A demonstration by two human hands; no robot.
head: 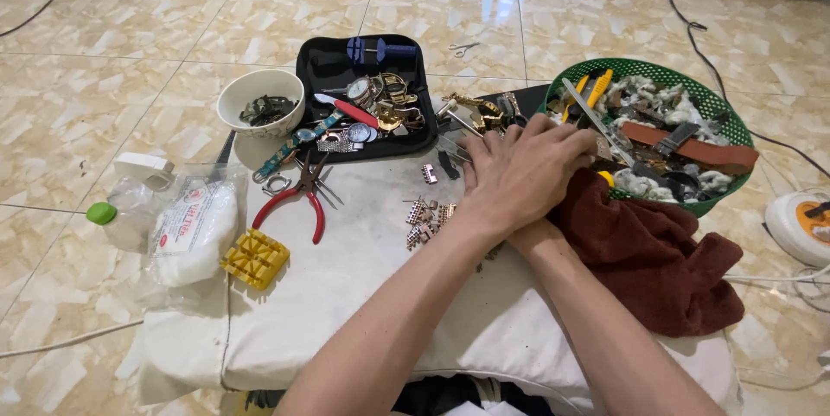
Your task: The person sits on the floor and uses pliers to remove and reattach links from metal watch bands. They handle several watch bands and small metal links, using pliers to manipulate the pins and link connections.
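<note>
My left hand [527, 169] lies palm down, fingers stretched toward the rim of a green basket [733, 126]. It rests across my right wrist, and my right forearm [605, 329] runs under it from the lower right. The right hand itself is hidden beneath the left. Several small metal watch-band links [428, 210] lie just left of the hands on a white cushion [346, 304]. A dark red cloth [657, 265] lies bunched against my right forearm.
A black tray [316, 66] of watches and tools sits behind the hands, with a white bowl [235, 100] to its left. Red-handled pliers [309, 201], a yellow block [254, 258] and a plastic bag [194, 230] lie on the left. The basket holds straps and tools. Cables cross the tiled floor.
</note>
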